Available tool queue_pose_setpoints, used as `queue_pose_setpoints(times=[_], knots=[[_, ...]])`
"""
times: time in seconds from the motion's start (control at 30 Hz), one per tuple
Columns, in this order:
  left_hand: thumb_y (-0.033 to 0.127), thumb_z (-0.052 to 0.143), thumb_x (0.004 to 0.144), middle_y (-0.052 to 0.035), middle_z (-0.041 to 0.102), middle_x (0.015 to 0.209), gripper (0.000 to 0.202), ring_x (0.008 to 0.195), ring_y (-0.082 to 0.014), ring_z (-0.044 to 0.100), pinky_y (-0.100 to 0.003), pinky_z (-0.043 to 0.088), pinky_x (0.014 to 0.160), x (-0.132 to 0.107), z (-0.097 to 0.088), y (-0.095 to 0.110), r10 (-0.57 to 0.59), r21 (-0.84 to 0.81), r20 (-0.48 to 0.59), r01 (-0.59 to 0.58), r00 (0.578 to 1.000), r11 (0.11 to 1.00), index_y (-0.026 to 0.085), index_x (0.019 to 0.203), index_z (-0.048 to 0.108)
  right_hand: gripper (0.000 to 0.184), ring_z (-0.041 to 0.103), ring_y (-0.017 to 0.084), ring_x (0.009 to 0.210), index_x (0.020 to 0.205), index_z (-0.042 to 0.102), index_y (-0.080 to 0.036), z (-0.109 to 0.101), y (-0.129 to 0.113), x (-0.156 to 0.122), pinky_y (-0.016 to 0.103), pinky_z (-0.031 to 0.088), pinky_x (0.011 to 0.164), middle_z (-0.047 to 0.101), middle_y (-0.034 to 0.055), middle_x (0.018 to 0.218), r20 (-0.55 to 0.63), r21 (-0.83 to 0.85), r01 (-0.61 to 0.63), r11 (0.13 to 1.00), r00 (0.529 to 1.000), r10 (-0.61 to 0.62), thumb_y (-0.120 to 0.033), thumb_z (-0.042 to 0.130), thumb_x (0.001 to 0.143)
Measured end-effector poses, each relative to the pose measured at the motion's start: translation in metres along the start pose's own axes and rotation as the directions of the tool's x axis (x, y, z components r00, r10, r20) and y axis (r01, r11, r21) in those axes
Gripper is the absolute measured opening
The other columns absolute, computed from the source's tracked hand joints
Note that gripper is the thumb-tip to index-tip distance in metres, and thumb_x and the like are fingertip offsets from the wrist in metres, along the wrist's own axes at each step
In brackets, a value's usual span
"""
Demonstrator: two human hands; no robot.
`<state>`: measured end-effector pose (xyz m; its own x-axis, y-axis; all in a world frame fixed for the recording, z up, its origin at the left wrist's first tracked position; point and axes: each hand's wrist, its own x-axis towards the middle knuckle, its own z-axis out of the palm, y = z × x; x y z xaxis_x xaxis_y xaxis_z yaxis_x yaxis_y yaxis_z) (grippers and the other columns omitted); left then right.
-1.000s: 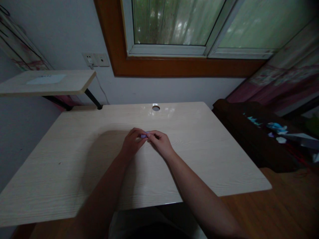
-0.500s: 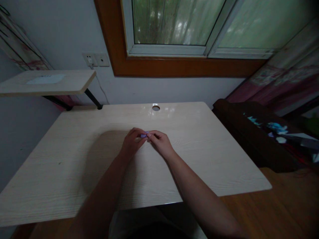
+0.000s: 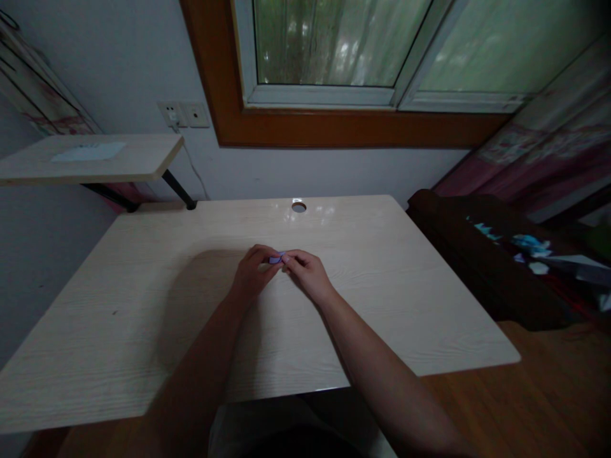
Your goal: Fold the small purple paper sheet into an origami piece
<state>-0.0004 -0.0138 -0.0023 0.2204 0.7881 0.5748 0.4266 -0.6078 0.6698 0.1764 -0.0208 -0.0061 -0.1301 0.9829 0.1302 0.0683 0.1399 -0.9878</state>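
Between my fingertips is a small purple piece [image 3: 275, 259], flat-sided and mostly covered, so its kind cannot be made out. My left hand [image 3: 252, 272] pinches its left end between thumb and fingers. From the other side, the thumb and fingers of my right hand [image 3: 308, 272] close on its right end. Both hands meet over the middle of the pale wood-grain desk [image 3: 382, 299], and their fingertips nearly touch each other.
A raised shelf [image 3: 143, 162] on black legs stands at the desk's back left, with a white sheet [image 3: 88, 151] on it. A round cable hole [image 3: 298, 207] lies near the back edge. To the right is a dark brown piece of furniture [image 3: 458, 254] with assorted items on it.
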Motion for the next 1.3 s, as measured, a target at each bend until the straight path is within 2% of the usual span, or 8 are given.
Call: queue_pose_setpoints(times=[0.57, 0.73, 1.3], knots=[[0.025, 0.071, 0.081, -0.0055, 0.064, 0.094, 0.015, 0.087, -0.0172, 0.064, -0.032, 0.057, 0.077, 0.0003, -0.0001, 0.0025, -0.020, -0.033, -0.009, 0.020, 1.000, 0.999, 0.020, 0.094, 0.066, 0.032, 0.058, 0.015, 0.066, 0.094, 0.074, -0.018, -0.0008, 0.0026, 0.0014, 0.027, 0.047, 0.066, 0.067, 0.0032, 0.073, 0.014, 0.001, 0.013, 1.000, 1.000, -0.013, -0.047, 0.063, 0.086], [0.025, 0.071, 0.081, -0.0057, 0.063, 0.096, 0.016, 0.089, -0.0174, 0.064, -0.033, 0.057, 0.080, 0.0004, -0.0009, 0.0016, -0.043, -0.039, 0.008, 0.044, 0.999, 0.998, 0.020, 0.095, 0.066, 0.032, 0.058, 0.015, 0.065, 0.093, 0.074, -0.018, -0.0006, 0.0020, 0.0013, 0.026, 0.046, 0.064, 0.067, 0.0027, 0.072, 0.017, 0.012, 0.004, 1.000, 1.000, -0.004, -0.047, 0.063, 0.085], [0.025, 0.070, 0.083, -0.0054, 0.063, 0.096, 0.015, 0.089, -0.0164, 0.063, -0.031, 0.057, 0.079, -0.0007, -0.0006, 0.0014, -0.015, -0.022, 0.003, 0.015, 1.000, 1.000, 0.020, 0.096, 0.065, 0.031, 0.058, 0.015, 0.066, 0.093, 0.074, -0.018, -0.0007, 0.0004, 0.0011, 0.026, 0.047, 0.065, 0.066, 0.0025, 0.071, 0.024, 0.002, -0.006, 1.000, 1.000, 0.006, -0.045, 0.062, 0.086]])
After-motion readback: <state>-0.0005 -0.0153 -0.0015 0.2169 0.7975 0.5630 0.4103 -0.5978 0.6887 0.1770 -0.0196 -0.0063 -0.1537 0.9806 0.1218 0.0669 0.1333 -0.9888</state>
